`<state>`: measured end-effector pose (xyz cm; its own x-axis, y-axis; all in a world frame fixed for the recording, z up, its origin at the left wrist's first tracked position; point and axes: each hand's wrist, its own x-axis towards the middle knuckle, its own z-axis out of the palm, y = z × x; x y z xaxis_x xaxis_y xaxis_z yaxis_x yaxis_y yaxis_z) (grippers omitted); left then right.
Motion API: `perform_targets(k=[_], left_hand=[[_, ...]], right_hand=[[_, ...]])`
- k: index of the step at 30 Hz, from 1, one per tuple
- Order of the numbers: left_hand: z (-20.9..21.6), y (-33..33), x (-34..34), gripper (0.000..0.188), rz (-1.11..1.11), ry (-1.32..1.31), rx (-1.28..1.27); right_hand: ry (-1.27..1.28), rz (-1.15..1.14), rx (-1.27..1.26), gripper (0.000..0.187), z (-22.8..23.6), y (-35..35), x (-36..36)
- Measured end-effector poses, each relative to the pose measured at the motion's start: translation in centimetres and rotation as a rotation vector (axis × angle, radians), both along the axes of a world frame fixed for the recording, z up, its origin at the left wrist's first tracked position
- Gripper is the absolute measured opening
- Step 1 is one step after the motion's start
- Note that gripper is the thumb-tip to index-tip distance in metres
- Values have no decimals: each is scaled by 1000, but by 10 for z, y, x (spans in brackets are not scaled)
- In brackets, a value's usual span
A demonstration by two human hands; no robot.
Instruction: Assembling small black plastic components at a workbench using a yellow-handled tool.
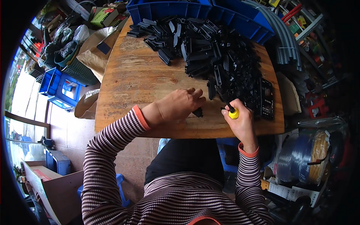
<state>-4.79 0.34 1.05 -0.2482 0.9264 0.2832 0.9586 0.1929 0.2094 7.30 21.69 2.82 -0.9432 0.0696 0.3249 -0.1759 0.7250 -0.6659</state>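
My left hand [182, 104] is closed over the near part of the wooden table, its fingers curled around a black plastic piece [198, 112] that is mostly hidden beneath them. To its right, my right hand [241, 119] grips a small tool with a yellow and black handle [233, 113], seemingly a screwdriver; its working end is hard to make out. Just beyond both hands spreads a large heap of black plastic parts [200, 56], long and narrow. One loose black part [211, 88] lies at the heap's near edge, between the hands.
Blue plastic crates [168, 11] stand along the far edge of the wooden table [131, 82]. A flat black printed item [267, 99] lies at its right side. Brown paper bags [98, 48] sit at the left. Grey tubing [287, 41] and wrapped coils [300, 155] are at the right.
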Motion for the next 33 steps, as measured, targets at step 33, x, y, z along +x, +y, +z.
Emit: perform_targets(k=[33], left_hand=[[-12, -20, 71, 60, 296, -242, 199]], right_hand=[[133, 179, 50, 16, 10, -31, -32]])
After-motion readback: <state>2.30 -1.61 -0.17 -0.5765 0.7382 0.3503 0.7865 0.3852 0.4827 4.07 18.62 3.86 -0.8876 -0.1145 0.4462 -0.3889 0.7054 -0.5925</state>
